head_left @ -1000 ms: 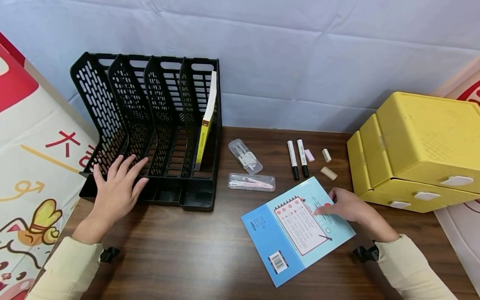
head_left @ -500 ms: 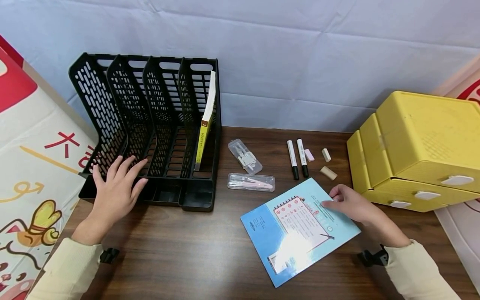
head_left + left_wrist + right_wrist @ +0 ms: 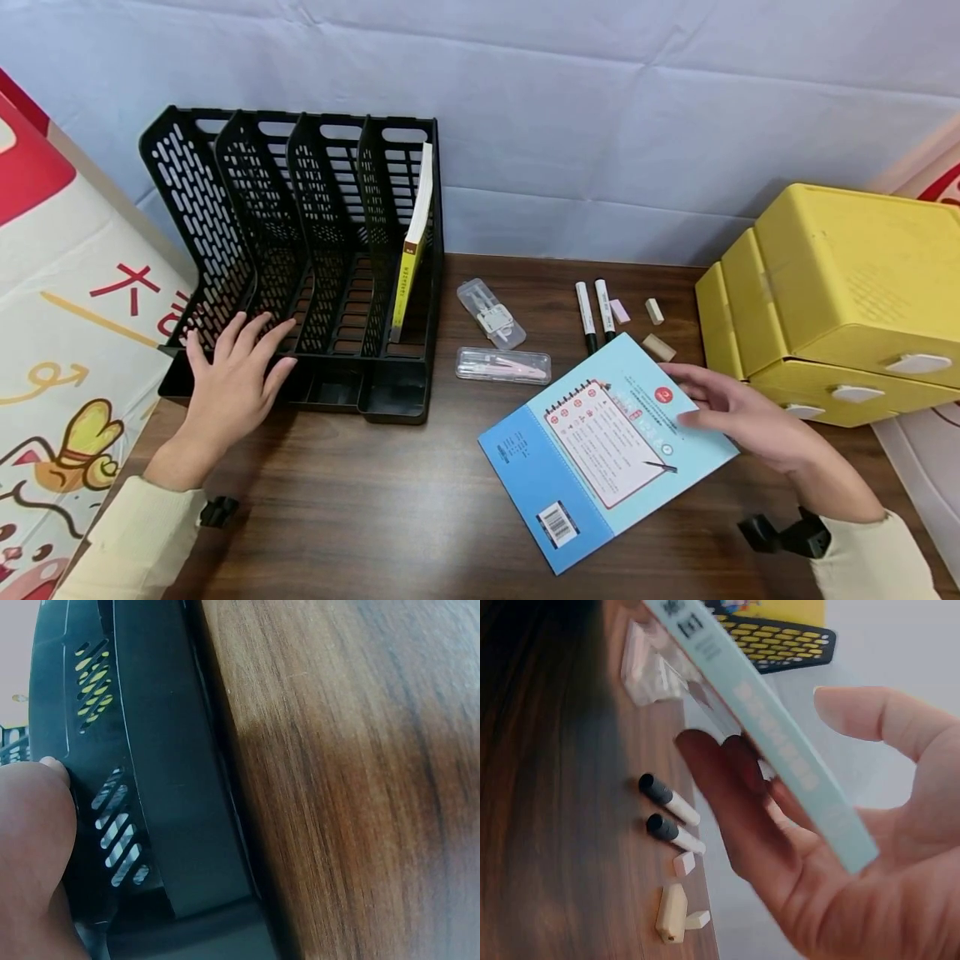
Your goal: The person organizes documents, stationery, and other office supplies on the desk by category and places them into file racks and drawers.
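My left hand rests with spread fingers on the front of a black file organizer in the head view. In the left wrist view, part of that hand shows beside the organizer's slotted wall. My right hand has hold of the right edge of a blue book, which is raised on that side and slopes down leftward. In the right wrist view, the fingers lie beneath the book's spine, with the thumb on the other side. A yellow-spined book leans upright in the organizer's rightmost slot.
Two clear cases lie right of the organizer. Two markers, a pink eraser, a white eraser and a tan block lie behind the blue book. A yellow drawer box stands at the right.
The blue book's right side has risen and shifted right, now overlapping the markers' lower ends. My right hand has moved right and its fingers have slid under the edge. My left hand stays put.
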A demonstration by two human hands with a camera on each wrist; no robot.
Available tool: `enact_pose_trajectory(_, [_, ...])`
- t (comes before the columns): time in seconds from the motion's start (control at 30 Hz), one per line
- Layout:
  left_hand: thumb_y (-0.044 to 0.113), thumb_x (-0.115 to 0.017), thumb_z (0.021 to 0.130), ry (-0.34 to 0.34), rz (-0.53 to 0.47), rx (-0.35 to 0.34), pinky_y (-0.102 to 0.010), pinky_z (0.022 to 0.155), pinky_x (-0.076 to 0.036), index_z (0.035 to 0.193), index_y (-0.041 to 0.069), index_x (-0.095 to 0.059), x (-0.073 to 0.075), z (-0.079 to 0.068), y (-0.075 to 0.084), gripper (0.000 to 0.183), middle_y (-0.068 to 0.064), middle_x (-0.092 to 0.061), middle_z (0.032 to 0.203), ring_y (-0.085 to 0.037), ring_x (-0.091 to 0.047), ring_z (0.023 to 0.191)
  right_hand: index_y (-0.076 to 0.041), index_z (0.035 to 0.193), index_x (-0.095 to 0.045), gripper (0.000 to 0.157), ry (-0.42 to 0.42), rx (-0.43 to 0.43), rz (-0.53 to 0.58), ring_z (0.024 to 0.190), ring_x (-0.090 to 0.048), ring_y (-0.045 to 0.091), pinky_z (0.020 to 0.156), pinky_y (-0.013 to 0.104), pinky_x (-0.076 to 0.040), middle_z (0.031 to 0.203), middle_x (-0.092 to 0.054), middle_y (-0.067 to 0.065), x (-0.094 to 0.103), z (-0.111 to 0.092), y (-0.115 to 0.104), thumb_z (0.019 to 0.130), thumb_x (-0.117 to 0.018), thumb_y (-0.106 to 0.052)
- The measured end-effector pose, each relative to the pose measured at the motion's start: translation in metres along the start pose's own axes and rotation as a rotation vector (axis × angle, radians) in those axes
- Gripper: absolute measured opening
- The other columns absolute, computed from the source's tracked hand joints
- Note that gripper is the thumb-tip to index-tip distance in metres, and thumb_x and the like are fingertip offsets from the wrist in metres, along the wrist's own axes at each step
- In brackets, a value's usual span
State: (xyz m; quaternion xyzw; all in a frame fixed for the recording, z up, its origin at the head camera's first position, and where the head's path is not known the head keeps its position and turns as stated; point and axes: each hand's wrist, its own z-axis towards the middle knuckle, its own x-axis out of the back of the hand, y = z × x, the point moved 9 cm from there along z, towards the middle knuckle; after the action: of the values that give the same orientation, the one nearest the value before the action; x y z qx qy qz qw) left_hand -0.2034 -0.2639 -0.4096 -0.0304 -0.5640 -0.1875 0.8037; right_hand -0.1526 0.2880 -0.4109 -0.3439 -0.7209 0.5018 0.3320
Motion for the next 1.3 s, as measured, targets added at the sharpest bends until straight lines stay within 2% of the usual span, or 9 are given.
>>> enact_pose_trajectory(0.1, [0.041, -0.051, 0.106, 0.003, 0.002, -0.007, -0.08, 0.109, 0.002, 0.146, 0.017, -0.051, 0.0, 0.001, 0.0, 0.047, -0.022, -0.045, 0.15, -0.048, -0.032, 0.142, -0.015, 0.155, -0.037, 0.066, -0.026, 0.077, 0.046, 0.098, -0.072, 0.024, 0.071, 0.042, -0.06, 0.127, -0.065, 0.003, -0.003, -0.005, -0.007, 0.097, -0.052, 0.012])
enact_pose_trajectory(0.2, [0.041, -0.05, 0.106, 0.003, 0.005, -0.008, -0.08, 0.109, 0.002, 0.147, 0.017, -0.051, -0.001, 0.001, 0.0, 0.047, -0.022, -0.045, 0.15, -0.048, -0.031, 0.143, -0.022, 0.154, -0.042, 0.071, -0.015, 0.125, 0.071, 0.1, -0.072, 0.023, 0.07, 0.043, -0.06, 0.13, -0.065, 0.001, -0.005, -0.011, -0.015, 0.094, -0.05, 0.017])
enact_pose_trajectory(0.33, [0.042, -0.049, 0.106, 0.01, 0.008, -0.008, -0.08, 0.109, 0.002, 0.148, 0.018, -0.05, 0.0, 0.001, 0.0, 0.049, -0.022, -0.045, 0.15, -0.048, -0.032, 0.142, -0.019, 0.153, -0.046, 0.073, 0.045, 0.163, 0.076, 0.096, -0.073, 0.025, 0.066, 0.045, -0.06, 0.126, -0.067, 0.003, -0.005, -0.016, -0.031, 0.091, -0.048, 0.021])
enact_pose_trajectory(0.47, [0.044, -0.047, 0.107, 0.021, 0.007, -0.015, -0.08, 0.108, 0.001, 0.149, 0.018, -0.049, 0.0, 0.001, 0.0, 0.049, -0.022, -0.045, 0.149, -0.048, -0.032, 0.142, -0.017, 0.149, -0.053, 0.071, 0.13, 0.189, 0.04, 0.087, -0.074, 0.023, 0.063, 0.04, -0.06, 0.119, -0.072, 0.004, -0.001, -0.022, -0.046, 0.09, -0.048, 0.022])
enact_pose_trajectory(0.63, [0.045, -0.046, 0.107, 0.026, 0.009, -0.019, -0.08, 0.108, 0.001, 0.149, 0.018, -0.049, 0.001, 0.001, 0.001, 0.05, -0.022, -0.045, 0.149, -0.048, -0.033, 0.142, -0.016, 0.144, -0.058, 0.067, 0.221, 0.204, -0.052, 0.085, -0.074, 0.018, 0.062, 0.032, -0.058, 0.115, -0.074, 0.003, 0.004, -0.03, -0.06, 0.09, -0.051, 0.022])
enact_pose_trajectory(0.73, [0.045, -0.046, 0.107, 0.026, 0.011, -0.019, -0.08, 0.108, 0.001, 0.15, 0.018, -0.048, 0.001, 0.001, 0.001, 0.05, -0.022, -0.045, 0.149, -0.048, -0.033, 0.142, -0.015, 0.144, -0.059, 0.063, 0.261, 0.201, -0.148, 0.085, -0.073, 0.017, 0.061, 0.031, -0.057, 0.115, -0.073, 0.002, 0.007, -0.034, -0.07, 0.091, -0.054, 0.02])
enact_pose_trajectory(0.87, [0.044, -0.046, 0.107, 0.026, 0.01, -0.02, -0.08, 0.108, 0.0, 0.15, 0.019, -0.048, 0.001, 0.0, 0.002, 0.05, -0.022, -0.046, 0.149, -0.048, -0.033, 0.142, -0.014, 0.144, -0.058, 0.059, 0.318, 0.172, -0.286, 0.081, -0.073, 0.019, 0.058, 0.032, -0.057, 0.113, -0.073, -0.001, 0.009, -0.04, -0.081, 0.093, -0.059, 0.015])
enact_pose_trajectory(0.97, [0.045, -0.046, 0.107, 0.032, 0.007, -0.026, -0.081, 0.108, 0.0, 0.149, 0.019, -0.049, 0.001, 0.0, 0.003, 0.05, -0.022, -0.046, 0.148, -0.048, -0.034, 0.141, -0.012, 0.145, -0.057, 0.056, 0.345, 0.152, -0.328, 0.08, -0.074, 0.021, 0.058, 0.035, -0.058, 0.113, -0.074, -0.002, 0.009, -0.044, -0.087, 0.094, -0.06, 0.013])
enact_pose_trajectory(1.3, [0.045, -0.046, 0.107, 0.055, 0.005, -0.026, -0.081, 0.107, 0.0, 0.149, 0.019, -0.05, 0.002, -0.001, 0.001, 0.049, -0.022, -0.047, 0.147, -0.049, -0.035, 0.14, -0.002, 0.138, -0.06, 0.05, 0.395, 0.239, -0.484, 0.08, -0.075, 0.02, 0.062, 0.031, -0.059, 0.114, -0.072, -0.005, -0.01, -0.048, -0.11, 0.091, -0.065, 0.014])
